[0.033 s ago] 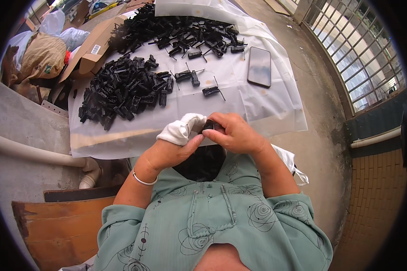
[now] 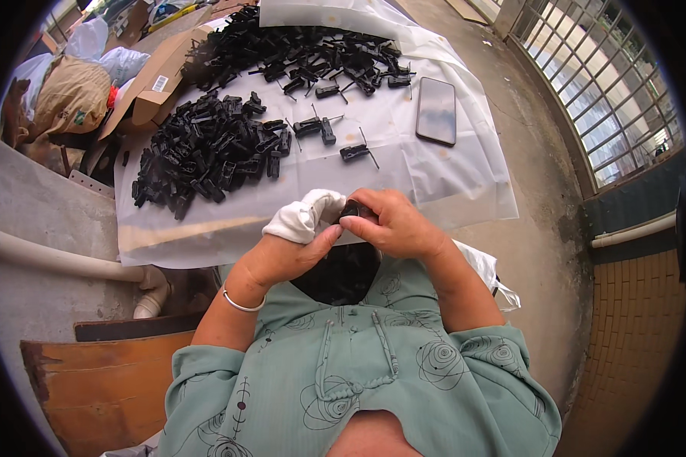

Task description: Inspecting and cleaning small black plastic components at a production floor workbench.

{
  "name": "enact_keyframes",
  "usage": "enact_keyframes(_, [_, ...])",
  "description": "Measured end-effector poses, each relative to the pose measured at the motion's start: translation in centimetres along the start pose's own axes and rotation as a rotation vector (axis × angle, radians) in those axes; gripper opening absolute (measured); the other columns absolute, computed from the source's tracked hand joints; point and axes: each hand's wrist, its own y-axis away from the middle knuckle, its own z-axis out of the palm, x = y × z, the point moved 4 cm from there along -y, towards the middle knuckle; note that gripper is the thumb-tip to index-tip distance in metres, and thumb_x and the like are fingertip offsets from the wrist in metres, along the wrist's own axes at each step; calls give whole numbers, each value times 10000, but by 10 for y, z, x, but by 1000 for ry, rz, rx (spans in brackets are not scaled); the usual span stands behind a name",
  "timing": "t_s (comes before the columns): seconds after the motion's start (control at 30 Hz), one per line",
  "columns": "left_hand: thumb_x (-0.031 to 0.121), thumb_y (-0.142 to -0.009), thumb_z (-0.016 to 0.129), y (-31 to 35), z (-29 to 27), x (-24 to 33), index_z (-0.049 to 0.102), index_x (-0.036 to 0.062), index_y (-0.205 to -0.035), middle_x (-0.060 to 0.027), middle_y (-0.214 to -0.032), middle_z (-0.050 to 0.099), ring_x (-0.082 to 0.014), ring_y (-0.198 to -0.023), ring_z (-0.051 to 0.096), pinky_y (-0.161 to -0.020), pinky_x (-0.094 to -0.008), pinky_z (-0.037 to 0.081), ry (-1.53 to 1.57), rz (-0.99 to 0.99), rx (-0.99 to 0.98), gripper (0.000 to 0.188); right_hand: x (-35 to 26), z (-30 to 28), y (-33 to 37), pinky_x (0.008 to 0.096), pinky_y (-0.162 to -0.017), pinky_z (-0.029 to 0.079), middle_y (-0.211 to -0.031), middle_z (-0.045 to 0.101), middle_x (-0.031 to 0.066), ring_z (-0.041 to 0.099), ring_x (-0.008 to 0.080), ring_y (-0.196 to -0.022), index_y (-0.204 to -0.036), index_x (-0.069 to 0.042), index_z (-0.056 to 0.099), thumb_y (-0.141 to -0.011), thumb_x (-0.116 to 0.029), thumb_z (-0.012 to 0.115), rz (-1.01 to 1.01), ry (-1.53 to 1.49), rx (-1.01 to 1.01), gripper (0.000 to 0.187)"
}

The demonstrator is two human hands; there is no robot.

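Note:
Close in front of my body, above the near edge of the table, both hands meet around a small black plastic part (image 2: 352, 210). My left hand (image 2: 301, 240) has white cloth over its fingers, with the thumb bare, and is closed on the part from the left. The thumb and fingers of my right hand (image 2: 389, 222) pinch it from the right. Much of the part is hidden by my fingers, so its full shape does not show. Below my hands, a dark shiny thing (image 2: 338, 274) lies in my lap.
On the white-sheeted table (image 2: 411, 179) lie a near pile of black plastic parts (image 2: 209, 148) and a far pile with thin pins (image 2: 297, 53). Several single pinned pieces (image 2: 354, 152) lie nearer. A phone (image 2: 436, 113) rests at right, a cardboard box (image 2: 141, 91) at left.
The black part shows slightly more between my fingers. Both hands stay in nearly the same place, and the table things have not moved.

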Motion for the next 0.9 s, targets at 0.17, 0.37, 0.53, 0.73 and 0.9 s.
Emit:
enact_keyframes(0.17, [58,-889,536,-3,-1,-13,496,-10,-1121,-24,-938,579,-76,-835,527,-736,-219,452,410,-74,152,246,-21,-1,6,246,-501,376,-665,540,41,429,107,-535,-997,-23,561,-747,-112,692,-129,-12,285,296])
enact_keyframes(0.37, [57,-906,504,2,4,-26,476,-14,-1147,-34,-934,574,-79,-776,553,-643,-209,477,677,-258,221,252,-30,14,5,237,-459,381,-667,531,42,423,111,-477,-826,-20,556,-766,-40,673,-328,116,571,133])
enact_keyframes(0.53, [75,-903,520,3,5,-12,482,-6,-1101,-52,-904,571,-91,-735,573,-563,-208,475,622,-50,173,217,-24,9,-1,230,-459,357,-625,499,30,416,78,-493,-795,-18,535,-808,-51,628,-157,27,585,99])
enact_keyframes(0.73, [84,-898,537,3,8,-16,480,16,-1102,-47,-899,578,-76,-699,551,-536,-191,448,741,-149,200,222,-27,14,3,241,-471,361,-657,510,32,415,91,-510,-890,-17,551,-790,-76,650,-307,-109,360,153])
enact_keyframes(0.9, [92,-907,523,1,11,-22,471,22,-1105,-45,-882,572,-69,-634,534,-516,-183,432,685,-212,166,216,-27,20,5,247,-480,363,-668,516,34,416,101,-514,-924,-17,551,-753,-67,679,-387,12,355,220])
